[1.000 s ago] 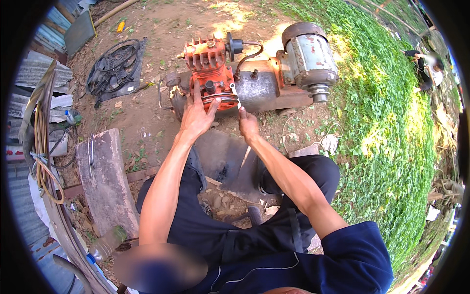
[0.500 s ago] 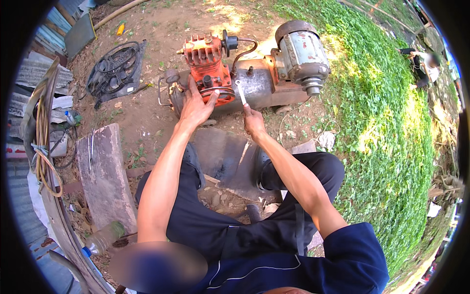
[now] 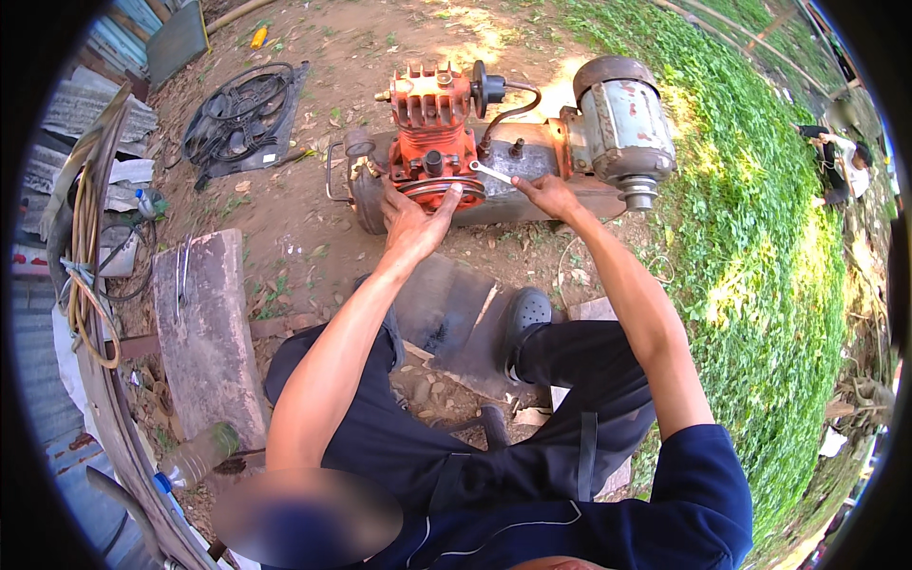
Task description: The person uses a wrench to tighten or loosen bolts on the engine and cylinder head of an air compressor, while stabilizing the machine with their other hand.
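Observation:
A red finned compressor pump [image 3: 429,106] sits on a worn metal tank [image 3: 518,198] beside a grey electric motor [image 3: 616,123]. My left hand [image 3: 421,217] grips the pump's pulley [image 3: 419,188], thumb over its front and fingers at the left side. My right hand [image 3: 551,199] is closed on the handle of a silver wrench [image 3: 495,173], whose ring end lies at the right of the pulley, against or beside the pump body; exact contact is unclear. A pressure gauge [image 3: 358,145] with brass fittings is at the tank's left end.
Black cables [image 3: 237,123] lie on a sheet at back left. Coiled hose [image 3: 90,309] hangs near corrugated metal [image 3: 47,351]. Long tools [image 3: 182,285] rest on a board [image 3: 214,351]. A plastic bottle [image 3: 195,461] is lower left. Another person [image 3: 841,166] is on the grass at right.
My right hand has moved right and up, swinging the wrench from steep to nearly horizontal. My left hand stays on the pulley. The view has shifted slightly.

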{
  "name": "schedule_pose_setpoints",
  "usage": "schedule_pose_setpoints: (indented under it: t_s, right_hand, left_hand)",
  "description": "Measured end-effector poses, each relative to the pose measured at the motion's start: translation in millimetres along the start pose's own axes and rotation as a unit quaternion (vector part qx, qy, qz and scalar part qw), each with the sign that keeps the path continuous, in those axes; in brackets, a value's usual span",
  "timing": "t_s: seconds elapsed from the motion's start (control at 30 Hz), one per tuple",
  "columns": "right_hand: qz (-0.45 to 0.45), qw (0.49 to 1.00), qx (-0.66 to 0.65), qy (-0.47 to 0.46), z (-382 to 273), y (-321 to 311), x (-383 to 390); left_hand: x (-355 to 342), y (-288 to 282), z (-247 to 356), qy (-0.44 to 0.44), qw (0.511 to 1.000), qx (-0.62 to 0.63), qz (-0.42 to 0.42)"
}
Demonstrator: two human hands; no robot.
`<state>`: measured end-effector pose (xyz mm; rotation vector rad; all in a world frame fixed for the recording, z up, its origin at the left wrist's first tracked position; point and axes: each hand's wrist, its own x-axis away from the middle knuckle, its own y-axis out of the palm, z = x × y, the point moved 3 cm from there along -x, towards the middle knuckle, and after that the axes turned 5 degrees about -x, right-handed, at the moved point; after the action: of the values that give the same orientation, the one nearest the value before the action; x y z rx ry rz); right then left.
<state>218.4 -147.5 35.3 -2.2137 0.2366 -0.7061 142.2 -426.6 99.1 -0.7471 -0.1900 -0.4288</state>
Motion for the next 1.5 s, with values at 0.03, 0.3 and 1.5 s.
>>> schedule_pose_setpoints:
  t_s: [0.03, 0.3, 1.5]
  right_hand:
    - [-0.012, 1.000, 0.007, 0.007, 3, -2, -6]
    - [-0.046, 0.999, 0.026, 0.009, 14, 3, -29]
    - [0.138, 0.984, 0.112, 0.026, -16, 24, 44]
  left_hand:
    - [-1, 0, -1, -0.003, 1.000, 0.009, -0.008]
    - [-2, 0, 0, 0.018, 0.999, -0.024, -0.024]
    - [3, -1, 7, -0.009, 0.992, -0.122, 0.015]
